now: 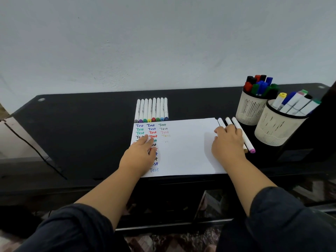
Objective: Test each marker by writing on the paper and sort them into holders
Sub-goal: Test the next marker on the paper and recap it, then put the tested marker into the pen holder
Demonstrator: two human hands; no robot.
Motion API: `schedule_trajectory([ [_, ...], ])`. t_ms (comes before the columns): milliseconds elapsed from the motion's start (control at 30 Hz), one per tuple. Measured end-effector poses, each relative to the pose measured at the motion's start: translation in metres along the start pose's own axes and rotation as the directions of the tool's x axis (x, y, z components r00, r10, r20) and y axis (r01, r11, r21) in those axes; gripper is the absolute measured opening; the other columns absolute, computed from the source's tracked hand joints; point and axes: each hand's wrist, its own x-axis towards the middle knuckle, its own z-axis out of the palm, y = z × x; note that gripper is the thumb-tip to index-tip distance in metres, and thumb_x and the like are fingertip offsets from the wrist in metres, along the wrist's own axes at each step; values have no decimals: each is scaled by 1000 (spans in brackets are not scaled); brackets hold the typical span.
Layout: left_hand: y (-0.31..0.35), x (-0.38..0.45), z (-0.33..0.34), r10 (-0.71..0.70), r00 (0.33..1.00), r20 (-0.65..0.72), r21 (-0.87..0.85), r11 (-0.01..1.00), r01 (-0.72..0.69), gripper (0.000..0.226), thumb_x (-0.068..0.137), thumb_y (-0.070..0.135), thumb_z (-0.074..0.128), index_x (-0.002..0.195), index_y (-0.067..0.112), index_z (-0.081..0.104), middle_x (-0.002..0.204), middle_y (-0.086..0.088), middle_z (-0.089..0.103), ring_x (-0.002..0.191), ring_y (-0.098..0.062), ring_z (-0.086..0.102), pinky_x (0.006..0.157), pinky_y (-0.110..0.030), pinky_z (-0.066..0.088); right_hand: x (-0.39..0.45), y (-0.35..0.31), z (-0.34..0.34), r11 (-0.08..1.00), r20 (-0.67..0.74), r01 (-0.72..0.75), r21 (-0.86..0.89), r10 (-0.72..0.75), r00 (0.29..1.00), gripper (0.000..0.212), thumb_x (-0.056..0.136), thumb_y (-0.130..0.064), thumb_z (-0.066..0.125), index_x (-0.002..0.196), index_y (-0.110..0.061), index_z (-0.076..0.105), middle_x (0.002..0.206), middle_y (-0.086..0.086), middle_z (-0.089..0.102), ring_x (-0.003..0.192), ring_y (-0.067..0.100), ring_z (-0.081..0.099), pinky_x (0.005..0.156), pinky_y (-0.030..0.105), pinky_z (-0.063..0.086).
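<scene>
Head view: one white paper sheet point(189, 148) on the black table point(81, 128), eight white markers point(151, 110) in a row above it, three loose white markers point(243, 137) beside two cream mesh holders point(251, 110). Left hand point(140, 153) flat, fingers straight, pressing the sheet. Right hand point(227, 142) resting over the loose three, grip impossible to tell.

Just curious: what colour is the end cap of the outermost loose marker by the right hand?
Pink, on the marker, seen in the head view.
</scene>
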Motion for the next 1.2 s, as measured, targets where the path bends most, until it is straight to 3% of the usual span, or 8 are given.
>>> schedule_trajectory([
  [300,-2,4,2,16,1000,24,40,999,-17,51,101,40,24,150,27,16,158,8,8,144,-12,12,114,-33,20,12,-30,16,978,-6,208,-28,-208,978,30,91,-6,44,119,-11,51,117,10,48,106,29,40,74,28,25],
  [467,0,1,-1,-12,1000,-4,-36,999,12,50,100,41,28,148,32,20,156,15,10,143,-9,14,113,-29,21,32,-46,23,923,-58,385,-30,-386,921,27,66,8,67,92,0,64,87,18,58,77,36,50,60,33,31],
  [600,-1,3,-9,13,1000,1,54,998,-13,50,99,47,28,148,38,19,155,19,10,141,-9,20,107,-30,31,62,-63,22,864,51,488,-126,-486,872,36,91,-8,47,126,-12,48,117,10,48,104,28,42,75,31,31],
  [733,-7,3,-14,38,999,-3,30,999,-38,49,98,50,29,145,43,22,153,25,12,138,-6,25,102,-27,35,92,-84,20,821,140,557,-129,-541,829,50,92,-7,43,140,-21,38,130,7,43,114,26,39,86,33,38],
  [867,-10,4,-10,57,998,-12,0,998,-57,49,98,50,28,145,43,20,153,25,9,139,-4,20,105,-26,31,116,-100,31,783,237,606,-137,-568,788,62,89,-1,43,144,-28,35,135,4,42,118,24,38,91,36,39],
  [1200,-16,6,-4,89,995,-47,-25,996,-90,49,98,49,29,145,42,21,154,24,9,141,-3,16,107,-24,28,129,-103,45,672,258,720,-175,-674,692,43,93,-8,46,133,-22,47,117,6,52,107,23,43,85,33,39],
])
